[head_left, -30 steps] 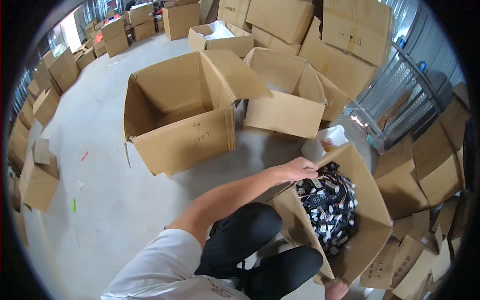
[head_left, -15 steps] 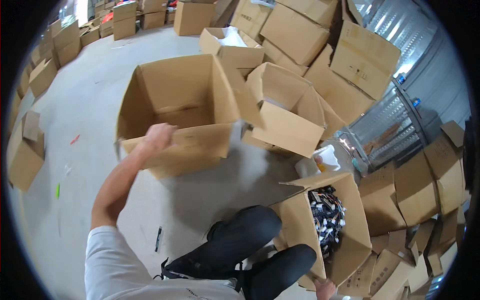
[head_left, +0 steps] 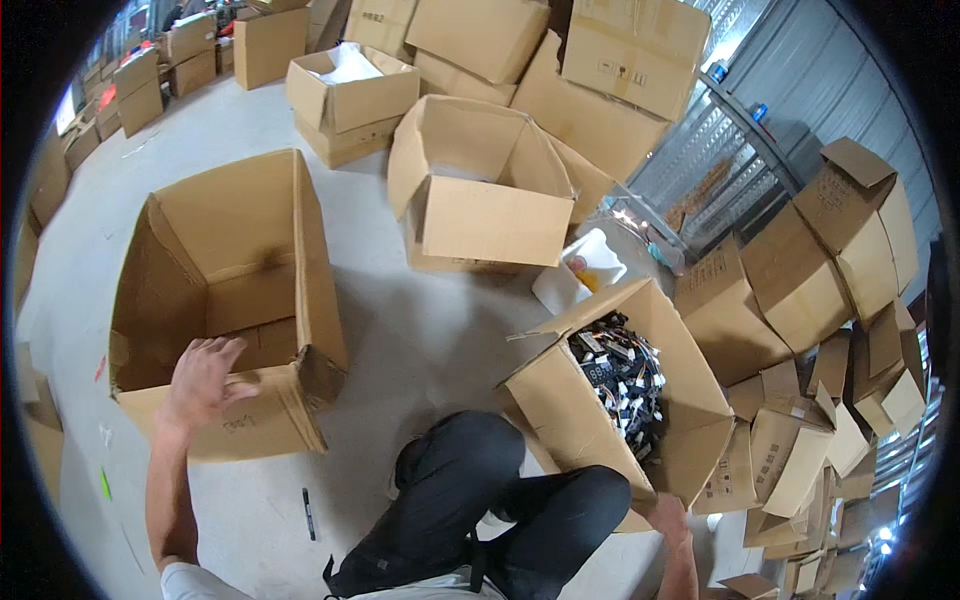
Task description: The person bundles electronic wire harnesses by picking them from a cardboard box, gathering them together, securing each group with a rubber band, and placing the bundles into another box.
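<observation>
My left hand [head_left: 203, 385] is at the near rim of a large open cardboard box [head_left: 240, 425] on the floor at the left. Its fingers stretch over that rim and the thumb stands apart. The bare bottom of this box shows. By my right knee, a second cardboard box [head_left: 560, 400] stands tilted toward me. It holds a heap of small black electronic modules [head_left: 625, 385] with wires and white connectors. My right hand [head_left: 668, 515] grips the near lower corner of this box's rim; its fingertips are partly hidden.
Another open carton [head_left: 495, 220] stands ahead, with a white bin [head_left: 580, 275] beside it. Stacked cartons [head_left: 620, 70] rise behind, and flattened or opened cartons [head_left: 790, 450] crowd the right. A black pen [head_left: 308, 514] lies on the floor near my legs.
The large left box has moved left and nearer and has turned. My left hand has loosened from its rim, fingers now spread. My view has shifted right; the right hand stays on its box.
</observation>
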Demonstrator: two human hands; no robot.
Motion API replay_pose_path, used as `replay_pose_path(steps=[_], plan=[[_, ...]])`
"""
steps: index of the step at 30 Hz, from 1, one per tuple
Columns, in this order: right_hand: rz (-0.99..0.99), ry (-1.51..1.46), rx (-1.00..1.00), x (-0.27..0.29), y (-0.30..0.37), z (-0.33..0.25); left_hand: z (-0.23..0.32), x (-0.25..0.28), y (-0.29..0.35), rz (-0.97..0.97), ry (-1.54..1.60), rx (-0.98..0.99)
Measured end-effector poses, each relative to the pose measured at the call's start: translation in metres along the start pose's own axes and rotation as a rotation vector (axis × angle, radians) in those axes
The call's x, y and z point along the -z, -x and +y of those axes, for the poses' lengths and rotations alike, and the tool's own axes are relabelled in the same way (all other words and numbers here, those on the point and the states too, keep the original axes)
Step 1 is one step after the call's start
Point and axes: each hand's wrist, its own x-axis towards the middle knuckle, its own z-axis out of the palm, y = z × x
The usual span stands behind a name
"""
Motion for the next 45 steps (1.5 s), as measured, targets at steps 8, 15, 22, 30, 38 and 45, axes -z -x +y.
replay_pose_path(steps=[8, 15, 22, 30, 38, 45], plan=[[-0.143, -0.188, 0.294, -0.025, -0.073, -0.042, 0.133, -0.046, -0.245, -0.056, 0.144, -0.443], [0.112, -0.302, 0.496, 0.000, -0.064, -0.073, 0.194, -0.201, -0.488, 0.234, 0.185, -0.478], [0.176, -0.311, 0.533, 0.032, -0.072, -0.089, 0.229, -0.291, -0.587, 0.135, -0.255, -0.215], [0.150, -0.360, 0.524, 0.030, -0.074, -0.084, 0.226, -0.299, -0.545, 0.240, -0.193, -0.324], [0.116, -0.349, 0.507, 0.038, -0.078, -0.089, 0.212, -0.291, -0.527, 0.250, -0.131, -0.465], [0.121, -0.339, 0.521, 0.029, -0.077, -0.085, 0.136, -0.276, -0.600, -0.032, -0.228, -0.325]])
